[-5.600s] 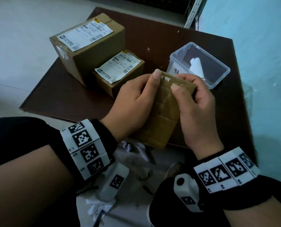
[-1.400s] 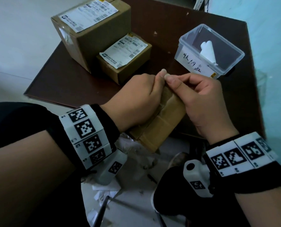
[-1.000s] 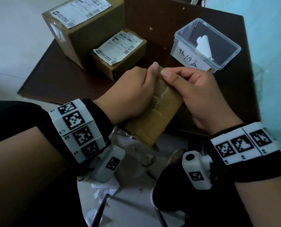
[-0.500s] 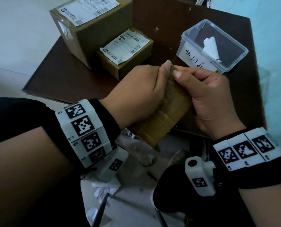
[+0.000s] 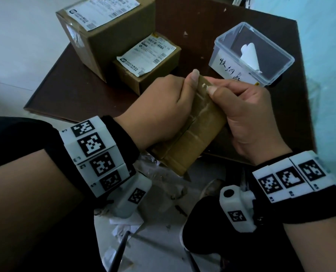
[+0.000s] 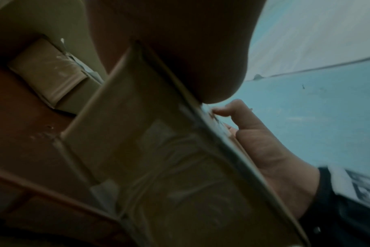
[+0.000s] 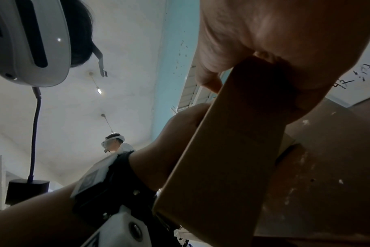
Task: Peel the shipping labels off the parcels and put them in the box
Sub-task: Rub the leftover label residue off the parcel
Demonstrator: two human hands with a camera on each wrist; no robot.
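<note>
Both hands hold a flat, taped brown parcel (image 5: pixel 198 134) tilted above the table's near edge. My left hand (image 5: pixel 173 103) grips its left side, thumb along the top edge. My right hand (image 5: pixel 239 108) wraps the right side, and its thumbnail presses at white residue on the parcel's top corner. The left wrist view shows the parcel (image 6: pixel 158 150) from below, with the right hand (image 6: pixel 264 142) behind it. A clear plastic box (image 5: pixel 276 61) at the far right holds a curled white label (image 5: pixel 249 54). Two other parcels carry labels: a large one (image 5: pixel 104 36) and a small one (image 5: pixel 153 75).
The dark brown table (image 5: pixel 75 91) is small, with its left and near edges close by. The small parcel's label (image 5: pixel 149 52) curls up at one corner. Paper scraps (image 5: pixel 124 224) lie on the floor below my wrists. A second person (image 7: pixel 114 143) stands far off.
Both hands kept their hold while the parcel turned more edge-on toward me. My right thumb shifted along the top edge to the residue spot.
</note>
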